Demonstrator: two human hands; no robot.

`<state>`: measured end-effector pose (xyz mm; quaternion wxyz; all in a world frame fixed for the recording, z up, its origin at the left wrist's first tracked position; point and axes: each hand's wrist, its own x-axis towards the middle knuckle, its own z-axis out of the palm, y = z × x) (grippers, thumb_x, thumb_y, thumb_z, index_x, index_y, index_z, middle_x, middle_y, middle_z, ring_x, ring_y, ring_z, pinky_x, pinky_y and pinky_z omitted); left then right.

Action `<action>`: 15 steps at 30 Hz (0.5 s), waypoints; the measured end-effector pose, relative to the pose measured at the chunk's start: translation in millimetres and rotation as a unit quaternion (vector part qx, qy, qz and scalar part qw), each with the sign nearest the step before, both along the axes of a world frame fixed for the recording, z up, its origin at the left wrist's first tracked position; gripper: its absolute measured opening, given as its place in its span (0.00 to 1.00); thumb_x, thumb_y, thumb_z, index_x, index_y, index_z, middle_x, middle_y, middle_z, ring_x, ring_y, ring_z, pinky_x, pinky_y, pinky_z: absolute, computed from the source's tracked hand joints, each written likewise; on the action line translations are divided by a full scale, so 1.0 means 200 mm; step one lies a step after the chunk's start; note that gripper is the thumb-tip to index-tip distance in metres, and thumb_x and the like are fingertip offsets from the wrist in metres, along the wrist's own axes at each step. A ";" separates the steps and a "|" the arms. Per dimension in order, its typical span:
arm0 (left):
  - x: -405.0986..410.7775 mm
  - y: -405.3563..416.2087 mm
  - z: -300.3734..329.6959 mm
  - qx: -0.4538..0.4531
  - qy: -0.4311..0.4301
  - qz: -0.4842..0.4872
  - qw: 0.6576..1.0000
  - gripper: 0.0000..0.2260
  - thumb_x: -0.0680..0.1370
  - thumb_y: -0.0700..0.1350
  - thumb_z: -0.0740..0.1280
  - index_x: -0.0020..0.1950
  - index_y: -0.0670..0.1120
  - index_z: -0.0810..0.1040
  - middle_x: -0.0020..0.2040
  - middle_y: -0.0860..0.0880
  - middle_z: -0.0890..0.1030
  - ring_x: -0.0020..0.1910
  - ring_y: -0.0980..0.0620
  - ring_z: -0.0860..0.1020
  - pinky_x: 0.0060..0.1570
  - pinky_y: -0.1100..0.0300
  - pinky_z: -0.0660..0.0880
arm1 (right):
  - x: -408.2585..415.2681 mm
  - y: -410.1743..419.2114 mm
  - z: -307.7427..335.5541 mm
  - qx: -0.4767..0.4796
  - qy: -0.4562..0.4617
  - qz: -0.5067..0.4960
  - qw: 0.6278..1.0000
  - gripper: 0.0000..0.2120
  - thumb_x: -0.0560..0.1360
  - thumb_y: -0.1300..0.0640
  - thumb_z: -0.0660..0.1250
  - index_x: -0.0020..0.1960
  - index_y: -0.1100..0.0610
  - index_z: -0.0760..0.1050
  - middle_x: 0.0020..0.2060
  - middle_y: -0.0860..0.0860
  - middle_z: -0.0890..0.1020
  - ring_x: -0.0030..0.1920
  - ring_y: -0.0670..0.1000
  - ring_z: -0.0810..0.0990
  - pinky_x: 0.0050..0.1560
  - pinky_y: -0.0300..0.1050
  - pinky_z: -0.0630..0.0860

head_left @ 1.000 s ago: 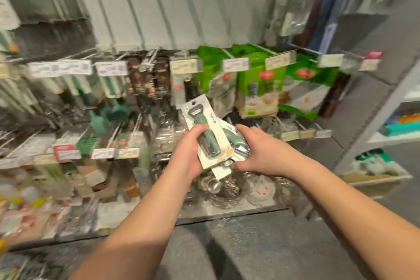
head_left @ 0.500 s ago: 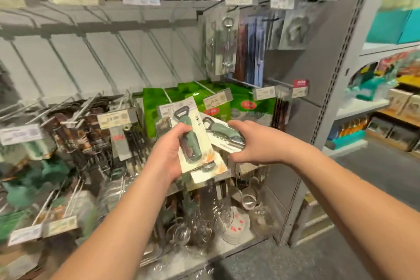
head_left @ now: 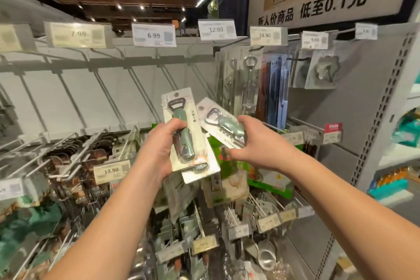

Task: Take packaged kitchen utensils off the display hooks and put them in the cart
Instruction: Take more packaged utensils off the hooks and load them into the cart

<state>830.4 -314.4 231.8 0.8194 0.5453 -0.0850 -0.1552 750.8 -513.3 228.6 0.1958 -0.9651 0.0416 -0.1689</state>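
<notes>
- Two carded bottle openers are off the hooks and held in front of the display rack [head_left: 375, 107]; no cart is in view, so where it lies cannot be told.
- Left hand [head_left: 159, 145]: grip clenched round the upright opener card [head_left: 181, 129], thumb across the green handle, with a second card [head_left: 200, 173] showing behind its lower edge. Long axis runs near vertical; opener head and hang hole point up.
- Right hand [head_left: 256, 143]: grip clamped on the tilted opener card [head_left: 218, 120], thumb above, fingers beneath. Long axis slants, with the head up and to the left, towards the left-hand pack.
- Relation: the two packs are side by side with their lower parts overlapping, each already in its own hand.
- Judgement: removal is done for these items; the coming move is carriage to the cart.
- Risk: the glossy cards could slide against one another.
</notes>
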 end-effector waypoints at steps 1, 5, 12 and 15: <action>0.04 0.01 0.02 -0.009 -0.001 0.009 1.000 0.03 0.79 0.38 0.65 0.48 0.41 0.78 0.34 0.46 0.82 0.34 0.47 0.82 0.43 0.47 0.82 | 0.04 -0.01 0.00 0.018 -0.022 -0.011 1.000 0.41 0.69 0.42 0.75 0.76 0.51 0.60 0.67 0.49 0.72 0.54 0.49 0.78 0.48 0.45 0.78; 0.15 0.02 0.07 -0.036 0.014 0.027 0.999 0.05 0.80 0.40 0.64 0.45 0.44 0.77 0.30 0.48 0.81 0.30 0.49 0.82 0.36 0.52 0.81 | 0.16 -0.01 0.02 0.107 -0.122 -0.033 0.986 0.34 0.71 0.44 0.74 0.72 0.49 0.64 0.60 0.47 0.73 0.47 0.48 0.80 0.38 0.41 0.75; 0.23 0.02 0.07 -0.052 0.025 0.035 0.998 0.03 0.79 0.41 0.65 0.46 0.44 0.77 0.34 0.47 0.82 0.36 0.47 0.83 0.37 0.50 0.81 | 0.30 0.04 0.07 0.170 -0.213 -0.063 0.960 0.42 0.72 0.44 0.74 0.78 0.54 0.57 0.69 0.51 0.69 0.67 0.52 0.73 0.67 0.50 0.73; 0.24 0.01 0.07 -0.056 0.029 0.030 0.998 0.03 0.79 0.40 0.65 0.46 0.43 0.77 0.36 0.46 0.82 0.39 0.45 0.82 0.43 0.47 0.81 | 0.35 0.06 0.11 0.190 -0.225 -0.076 0.952 0.46 0.73 0.43 0.74 0.80 0.55 0.52 0.76 0.52 0.64 0.72 0.54 0.69 0.70 0.52 0.70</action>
